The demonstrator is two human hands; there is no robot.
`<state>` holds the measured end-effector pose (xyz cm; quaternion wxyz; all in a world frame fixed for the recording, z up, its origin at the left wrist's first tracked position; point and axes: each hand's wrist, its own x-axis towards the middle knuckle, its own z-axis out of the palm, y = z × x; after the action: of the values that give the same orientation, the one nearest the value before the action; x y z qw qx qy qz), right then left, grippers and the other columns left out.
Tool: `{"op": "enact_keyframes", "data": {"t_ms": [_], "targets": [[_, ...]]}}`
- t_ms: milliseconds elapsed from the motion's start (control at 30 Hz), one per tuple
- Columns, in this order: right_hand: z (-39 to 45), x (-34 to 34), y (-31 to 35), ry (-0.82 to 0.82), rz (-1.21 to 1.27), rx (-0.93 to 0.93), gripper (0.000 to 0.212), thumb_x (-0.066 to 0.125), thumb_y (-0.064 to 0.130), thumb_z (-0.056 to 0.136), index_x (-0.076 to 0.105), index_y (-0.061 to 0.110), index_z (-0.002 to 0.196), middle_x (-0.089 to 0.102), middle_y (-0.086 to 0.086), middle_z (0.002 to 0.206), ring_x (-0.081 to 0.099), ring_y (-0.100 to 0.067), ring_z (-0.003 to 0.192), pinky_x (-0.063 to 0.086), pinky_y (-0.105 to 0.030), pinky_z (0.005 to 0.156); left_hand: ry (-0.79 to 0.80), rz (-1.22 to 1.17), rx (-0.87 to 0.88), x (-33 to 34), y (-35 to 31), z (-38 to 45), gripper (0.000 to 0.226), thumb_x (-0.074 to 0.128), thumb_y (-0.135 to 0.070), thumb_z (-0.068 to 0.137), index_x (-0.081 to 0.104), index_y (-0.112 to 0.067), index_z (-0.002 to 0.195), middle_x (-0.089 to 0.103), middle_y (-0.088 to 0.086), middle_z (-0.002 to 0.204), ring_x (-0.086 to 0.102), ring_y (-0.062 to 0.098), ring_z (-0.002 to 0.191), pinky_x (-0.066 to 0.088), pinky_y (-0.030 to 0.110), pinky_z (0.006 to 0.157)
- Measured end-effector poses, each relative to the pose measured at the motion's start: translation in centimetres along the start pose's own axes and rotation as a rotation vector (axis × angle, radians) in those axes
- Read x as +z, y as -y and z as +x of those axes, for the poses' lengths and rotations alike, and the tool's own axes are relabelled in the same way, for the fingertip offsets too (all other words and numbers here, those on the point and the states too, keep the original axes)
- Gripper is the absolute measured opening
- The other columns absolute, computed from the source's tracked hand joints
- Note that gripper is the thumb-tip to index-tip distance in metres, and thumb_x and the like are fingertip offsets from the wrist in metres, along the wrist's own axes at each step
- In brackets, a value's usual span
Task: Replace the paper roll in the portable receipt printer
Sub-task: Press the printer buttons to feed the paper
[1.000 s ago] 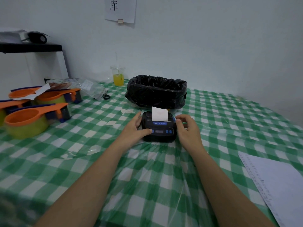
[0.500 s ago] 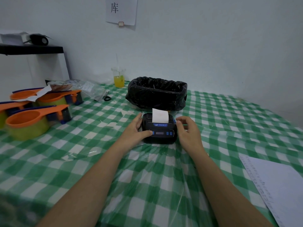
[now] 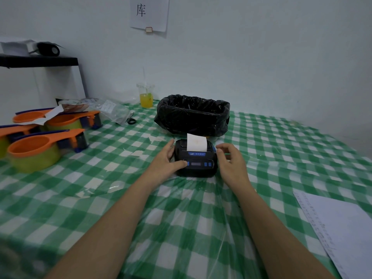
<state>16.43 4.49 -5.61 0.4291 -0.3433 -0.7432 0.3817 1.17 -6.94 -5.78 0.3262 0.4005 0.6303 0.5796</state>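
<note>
A small black receipt printer [image 3: 196,165] with blue buttons sits on the green checked tablecloth [image 3: 181,218], its lid closed. A short white strip of paper [image 3: 196,142] stands up out of its top slot. My left hand [image 3: 166,161] grips the printer's left side, thumb on the front face near a blue button. To the printer's right, my right hand [image 3: 231,164] has its fingers curled and apart, just off the right edge, holding nothing.
A bin lined with a black bag [image 3: 193,114] stands right behind the printer. A cup of orange drink [image 3: 146,95] is at the back. Orange and green tape dispensers [image 3: 38,146] crowd the left side. A printed sheet [image 3: 342,224] lies at the front right.
My right hand has come off the printer's right side and opened slightly. The left hand stays on the printer. The paper strip and printer have not moved.
</note>
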Motion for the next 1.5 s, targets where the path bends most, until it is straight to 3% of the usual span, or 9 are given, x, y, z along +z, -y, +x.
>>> {"op": "enact_keyframes", "data": {"t_ms": [433, 933, 1233, 1333, 1500], "targets": [[0.03, 0.04, -0.1, 0.002, 0.007, 0.006, 0.011, 0.045, 0.023, 0.095, 0.056, 0.023, 0.096, 0.061, 0.0, 0.105, 0.053, -0.003, 0.085, 0.043, -0.017, 0.065, -0.008, 0.006, -0.001, 0.17, -0.16, -0.08, 0.089, 0.066, -0.007, 0.081, 0.011, -0.024, 0.149, 0.026, 0.002, 0.155, 0.032, 0.015, 0.14, 0.03, 0.042, 0.115], [-0.09, -0.11, 0.11, 0.025, 0.009, 0.017, 0.013, 0.047, 0.022, 0.094, 0.058, 0.021, 0.101, 0.059, -0.002, 0.11, 0.055, -0.013, 0.094, 0.044, -0.019, 0.069, -0.011, 0.023, -0.001, 0.11, -0.19, -0.04, 0.089, 0.066, -0.008, 0.08, 0.012, -0.025, 0.149, 0.027, 0.001, 0.155, 0.032, 0.014, 0.139, 0.032, 0.043, 0.114], [-0.25, -0.36, 0.4, 0.061, 0.034, 0.014, 0.023, 0.045, 0.004, 0.089, 0.06, 0.016, 0.102, 0.056, -0.003, 0.116, 0.052, -0.007, 0.089, 0.043, -0.001, 0.058, -0.018, 0.041, 0.005, 0.26, -0.33, -0.1, 0.088, 0.066, -0.008, 0.081, 0.013, -0.024, 0.149, 0.026, 0.001, 0.156, 0.03, 0.014, 0.14, 0.031, 0.04, 0.114], [-0.32, -0.42, 0.54, 0.084, 0.04, 0.012, 0.024, 0.046, 0.003, 0.088, 0.06, 0.018, 0.102, 0.054, -0.002, 0.117, 0.051, -0.002, 0.087, 0.044, -0.004, 0.059, -0.021, 0.045, 0.005, 0.24, -0.34, -0.11, 0.088, 0.066, -0.009, 0.08, 0.014, -0.024, 0.149, 0.026, 0.001, 0.156, 0.031, 0.014, 0.14, 0.032, 0.041, 0.114], [-0.54, -0.49, 0.52, 0.158, 0.061, 0.02, 0.027, 0.053, 0.003, 0.086, 0.056, 0.022, 0.104, 0.049, -0.003, 0.121, 0.052, -0.015, 0.102, 0.045, -0.01, 0.063, -0.022, 0.042, 0.005, 0.18, -0.35, -0.08, 0.086, 0.066, -0.007, 0.08, 0.015, -0.024, 0.148, 0.024, 0.003, 0.156, 0.028, 0.015, 0.141, 0.029, 0.041, 0.115]]}}
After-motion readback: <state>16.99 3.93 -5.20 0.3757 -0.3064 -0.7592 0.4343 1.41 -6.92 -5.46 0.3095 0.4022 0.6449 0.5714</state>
